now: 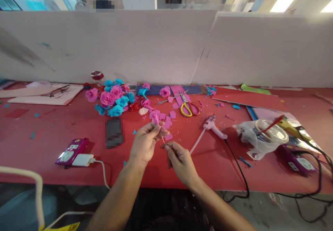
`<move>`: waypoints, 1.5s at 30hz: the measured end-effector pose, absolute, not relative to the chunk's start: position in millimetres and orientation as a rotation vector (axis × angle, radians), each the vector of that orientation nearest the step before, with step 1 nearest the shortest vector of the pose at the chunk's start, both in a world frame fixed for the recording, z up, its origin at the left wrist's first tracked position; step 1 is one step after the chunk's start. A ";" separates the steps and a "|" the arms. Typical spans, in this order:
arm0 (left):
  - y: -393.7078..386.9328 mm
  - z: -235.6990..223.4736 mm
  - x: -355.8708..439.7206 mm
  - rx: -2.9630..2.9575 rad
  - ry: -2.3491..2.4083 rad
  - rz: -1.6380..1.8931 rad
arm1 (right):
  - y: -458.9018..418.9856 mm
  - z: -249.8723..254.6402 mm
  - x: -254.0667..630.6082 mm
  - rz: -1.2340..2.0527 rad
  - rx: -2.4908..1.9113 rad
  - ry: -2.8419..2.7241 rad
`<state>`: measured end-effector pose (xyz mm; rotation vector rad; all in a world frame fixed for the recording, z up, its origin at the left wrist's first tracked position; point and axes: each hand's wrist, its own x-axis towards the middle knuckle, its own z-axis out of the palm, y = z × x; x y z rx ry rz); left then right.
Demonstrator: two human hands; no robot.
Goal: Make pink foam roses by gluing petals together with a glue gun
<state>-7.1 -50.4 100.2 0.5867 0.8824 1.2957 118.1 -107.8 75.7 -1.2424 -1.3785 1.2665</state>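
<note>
Between the fingertips of my left hand [147, 139] is a small pink paper flower bud [155, 118]. A thin wire stem [162, 139] runs down from it, and my right hand [180, 161] pinches the stem's lower end. Loose pink paper petals [168, 123] lie on the table just beyond my hands. Behind them to the left is a bunch of pink and blue paper roses [114, 97]. Yellow-and-red-handled scissors [189, 108] rest on a pink paper strip [179, 91]. To the right of my hands lies a pink glue gun [213, 126] with a glue stick in its back.
On the red table [99, 173], a dark phone [114, 132] and a purple power strip [71, 151] with a white charger lie left. At right are a plastic bag with a cup [270, 132], another purple power strip [296, 159] and black cables. A white partition [109, 43] stands behind.
</note>
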 end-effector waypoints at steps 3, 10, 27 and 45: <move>-52.0 91.2 -1.2 0.555 0.893 1.263 | -105.6 68.8 118.2 1.163 -1.295 -1.375; -55.1 80.7 5.5 0.540 0.865 1.317 | -112.1 40.8 114.4 1.292 -1.268 -1.334; -35.0 105.0 -83.0 0.410 0.756 1.345 | -136.6 40.9 134.3 0.864 -1.361 -2.167; -59.6 28.8 -65.9 0.120 0.497 1.078 | 57.6 10.6 95.1 0.402 -1.947 -1.853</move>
